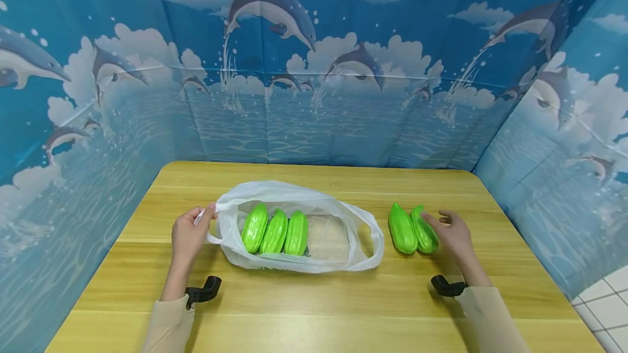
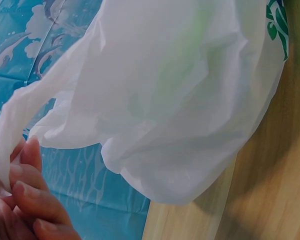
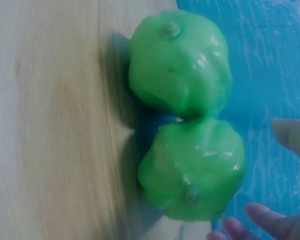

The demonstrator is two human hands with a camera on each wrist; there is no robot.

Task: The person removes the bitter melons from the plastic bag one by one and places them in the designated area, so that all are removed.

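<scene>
My left hand (image 1: 188,235) grips one handle of a white plastic bag (image 1: 294,265) and holds its left end up. In the left wrist view, curled fingers (image 2: 35,197) hold the twisted handle strip. Through the bag's wide mouth, three glossy green bitter melons (image 1: 275,231) show side by side in its left half. On the table right of the bag lie two more bitter melons (image 1: 403,229), touching each other. My right hand (image 1: 451,233) reaches over the right-hand bitter melon (image 1: 424,229), its fingers and thumb spread apart around it. The right wrist view shows both melons end-on.
The wooden table (image 1: 314,312) has its far edge against a blue dolphin-print curtain (image 1: 314,97). The bag's right handle (image 1: 376,241) loops out toward the two loose melons. Each wrist carries a small black camera mount (image 1: 203,291). White floor tiles show at the lower right.
</scene>
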